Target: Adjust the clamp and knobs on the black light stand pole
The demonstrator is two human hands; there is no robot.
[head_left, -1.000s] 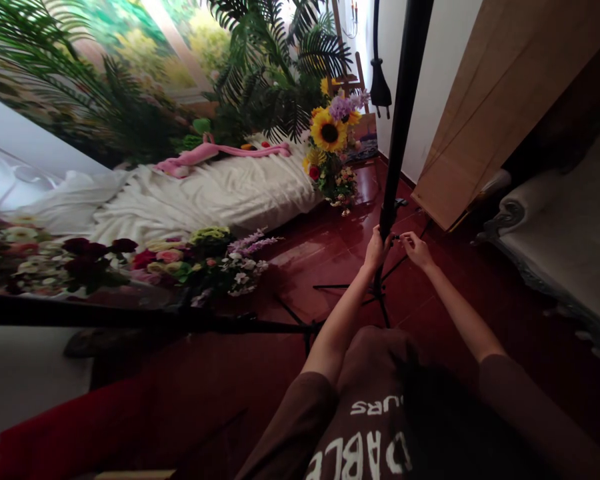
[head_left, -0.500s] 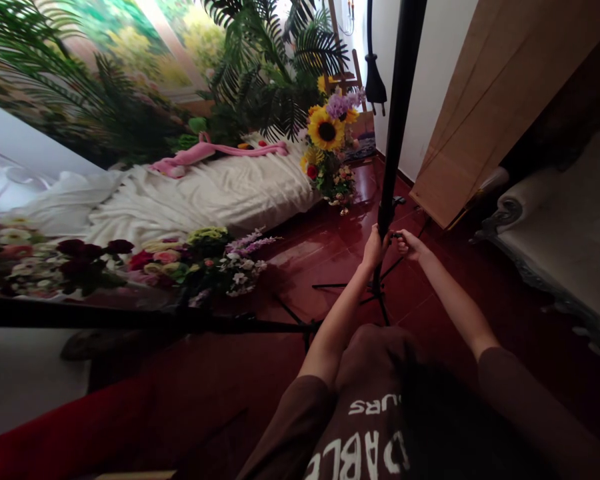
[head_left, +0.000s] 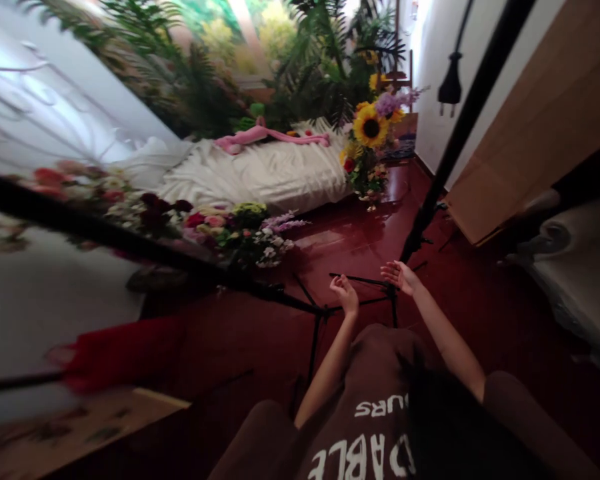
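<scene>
Black metal light stand (head_left: pixel 460 153): I read its slim pole leaning up and to the right from a thin-legged tripod base (head_left: pixel 360 280), which stands on the glossy red tile floor (head_left: pixel 280 333).

Left hand (head_left: pixel 343 295): I see it open and lightly curled, with nothing in it, just above the tripod's thin legs.

Right hand (head_left: pixel 399 276): I see it open with the fingers spread and nothing held, near the foot of the pole. I cannot tell whether it is touching metal.

Grip: neither hand has hold of anything. Both are well open and apart from each other.

Hand placement: both sit low by the base, within easy reach of the pole and legs.

Containers: a sunflower and purple-bloom bunch (head_left: pixel 370 130) stands at the far end of the white rumpled bedding (head_left: pixel 260 177). I cannot make out a vase under it. A mixed heap of artificial-looking roses and white sprays (head_left: pixel 250 233) lies loose nearby, with no visible holder.

Around: a second long black pole (head_left: pixel 105 230) crosses the left side. A pink plush toy (head_left: pixel 265 135) lies on the bedding, before green palm fronds (head_left: pixel 325 67).
</scene>
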